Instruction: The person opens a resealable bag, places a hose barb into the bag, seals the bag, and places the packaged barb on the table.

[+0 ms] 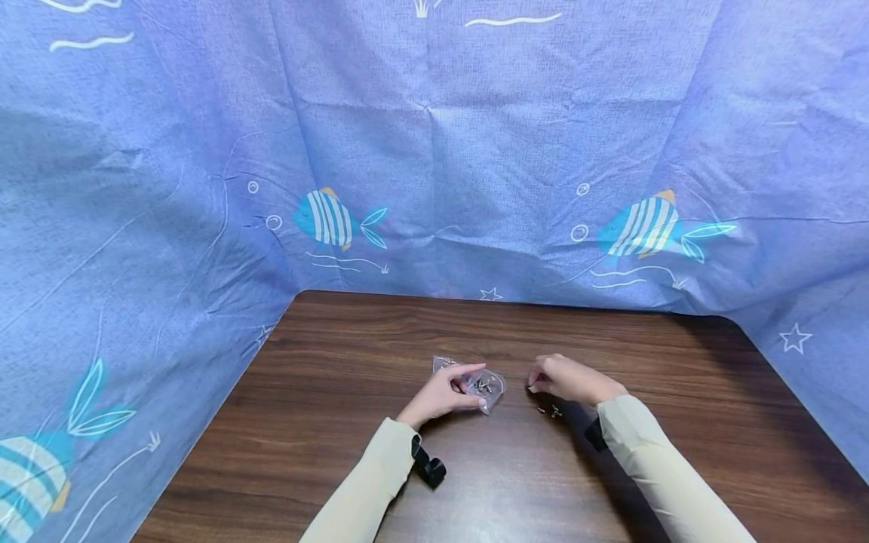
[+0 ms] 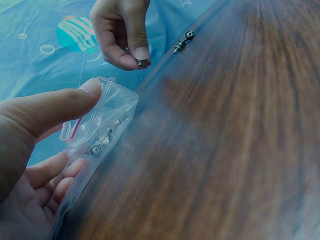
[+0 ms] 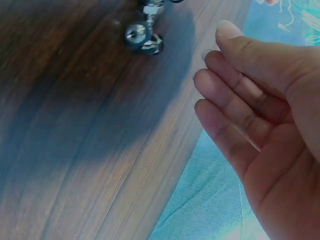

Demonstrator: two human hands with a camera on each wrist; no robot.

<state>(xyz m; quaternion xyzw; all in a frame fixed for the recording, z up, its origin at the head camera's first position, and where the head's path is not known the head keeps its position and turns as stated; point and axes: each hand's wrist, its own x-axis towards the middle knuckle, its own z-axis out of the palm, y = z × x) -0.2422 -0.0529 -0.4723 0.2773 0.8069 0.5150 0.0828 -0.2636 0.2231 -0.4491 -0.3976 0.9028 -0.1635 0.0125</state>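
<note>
The clear, soft plastic zip bag, with small shiny dark metal pieces showing inside, is at the fingers of the left hand in the head view — thumb on its near side, fingers towards its far side. The right hand is to the bag's right, near but apart, its fingertips pointing towards it. A cluster of loose metal pieces lies on the brown wood-grain table, just on the near side of the right fingers, so that hand is the closer one to them.

In the left wrist view, the left thumb presses the bag near its red zip line while the fingers curl beneath; the bag slants up and rightward from them. Beyond its upper end, the right thumb and fingers pinch one tiny metal part — too small to tell its long axis.

In the right wrist view, the right fingers curl towards the thumb, the pinched part hidden; the loose metal pieces lie past the fingertips, up and to the left.
</note>
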